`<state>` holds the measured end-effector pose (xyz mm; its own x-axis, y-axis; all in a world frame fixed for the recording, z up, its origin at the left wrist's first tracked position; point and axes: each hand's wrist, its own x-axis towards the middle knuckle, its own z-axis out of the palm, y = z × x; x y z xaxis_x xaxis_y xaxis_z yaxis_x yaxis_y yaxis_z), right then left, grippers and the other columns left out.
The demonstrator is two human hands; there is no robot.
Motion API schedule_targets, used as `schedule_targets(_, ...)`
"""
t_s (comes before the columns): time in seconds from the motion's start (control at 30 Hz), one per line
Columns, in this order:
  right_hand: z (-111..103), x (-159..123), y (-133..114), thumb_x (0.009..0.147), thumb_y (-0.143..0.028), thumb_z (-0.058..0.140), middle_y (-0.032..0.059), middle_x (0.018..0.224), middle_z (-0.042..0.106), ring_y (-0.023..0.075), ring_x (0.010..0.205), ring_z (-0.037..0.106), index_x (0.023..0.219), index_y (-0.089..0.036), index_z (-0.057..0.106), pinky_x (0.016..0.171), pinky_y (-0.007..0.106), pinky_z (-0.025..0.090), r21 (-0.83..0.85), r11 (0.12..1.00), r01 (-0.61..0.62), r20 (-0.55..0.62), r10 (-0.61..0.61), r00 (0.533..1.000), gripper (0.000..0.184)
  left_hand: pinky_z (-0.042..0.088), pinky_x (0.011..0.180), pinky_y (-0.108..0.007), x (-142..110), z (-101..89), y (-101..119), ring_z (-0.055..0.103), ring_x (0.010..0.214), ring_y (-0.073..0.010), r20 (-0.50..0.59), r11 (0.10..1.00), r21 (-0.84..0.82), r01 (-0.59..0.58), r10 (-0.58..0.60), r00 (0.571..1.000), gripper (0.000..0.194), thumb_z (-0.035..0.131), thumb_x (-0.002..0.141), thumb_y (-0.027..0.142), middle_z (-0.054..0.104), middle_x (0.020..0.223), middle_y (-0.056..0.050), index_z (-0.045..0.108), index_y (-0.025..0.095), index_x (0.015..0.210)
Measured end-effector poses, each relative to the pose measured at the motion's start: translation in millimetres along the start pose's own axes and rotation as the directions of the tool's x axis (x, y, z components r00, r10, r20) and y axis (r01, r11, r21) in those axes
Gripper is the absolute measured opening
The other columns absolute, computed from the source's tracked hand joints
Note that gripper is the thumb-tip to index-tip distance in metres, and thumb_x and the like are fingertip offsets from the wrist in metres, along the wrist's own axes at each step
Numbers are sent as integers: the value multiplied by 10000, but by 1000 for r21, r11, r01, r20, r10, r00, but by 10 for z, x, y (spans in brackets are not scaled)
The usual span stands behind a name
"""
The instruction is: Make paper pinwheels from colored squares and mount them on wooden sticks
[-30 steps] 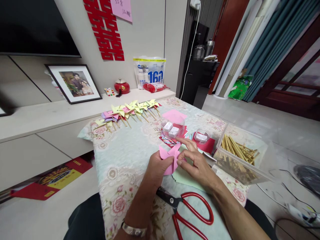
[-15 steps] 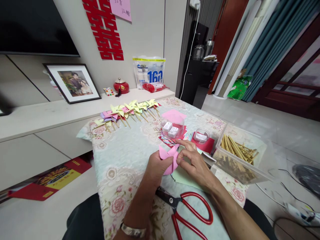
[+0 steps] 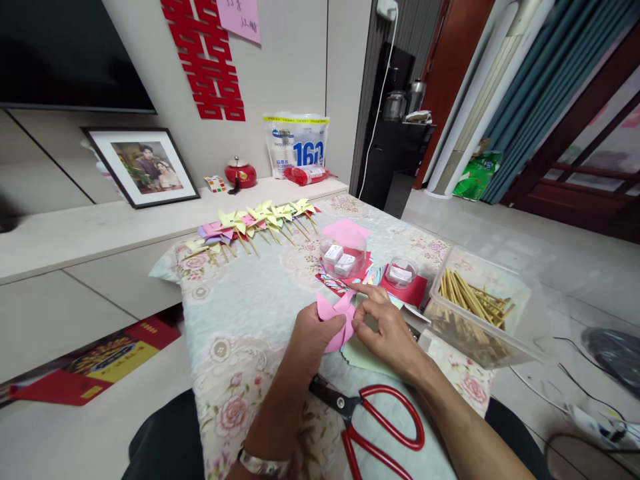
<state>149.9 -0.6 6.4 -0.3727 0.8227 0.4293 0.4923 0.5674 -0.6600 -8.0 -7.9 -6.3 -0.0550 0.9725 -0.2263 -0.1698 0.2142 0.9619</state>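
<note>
A pink paper pinwheel point(image 3: 331, 308) with its points folded toward the middle is between my hands. My left hand point(image 3: 314, 331) grips it, the thumb pressing on its centre. From the other side, my right hand point(image 3: 383, 327) pinches the pinwheel's right edge between thumb and forefinger; another finger points outward. Red-handled scissors point(image 3: 367, 413) lie just below on the cloth, their blades partly behind my left wrist. Under my right hand is a sheet of light green paper point(image 3: 367, 357). Whether a small part sits between the right fingertips cannot be seen.
Several finished pinwheels on sticks point(image 3: 257, 220) lie at the table's back left. Clear round containers point(image 3: 345, 257) with small white boxes stand on coloured paper. At right, a plastic bin point(image 3: 475, 340) holds many thin wooden sticks point(image 3: 467, 297). A low white cabinet point(image 3: 100, 237) borders the table.
The right fingers have shifted slightly and curled more at the pinwheel's edge. The left hand keeps the same hold. The whole view has moved a little.
</note>
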Motion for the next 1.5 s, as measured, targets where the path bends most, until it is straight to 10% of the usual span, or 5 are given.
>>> schedule_targets(1.5, 21, -5, 3, 772, -46, 579, 119, 1238, 639, 276, 1186, 536, 688, -204, 567, 975, 448, 454, -26, 999, -36, 38, 37, 999, 180, 434, 578, -261, 45, -53, -82, 580, 591, -162, 4, 997, 75, -5, 5, 1000, 231, 737, 584, 251, 668, 649, -7, 697, 112, 764)
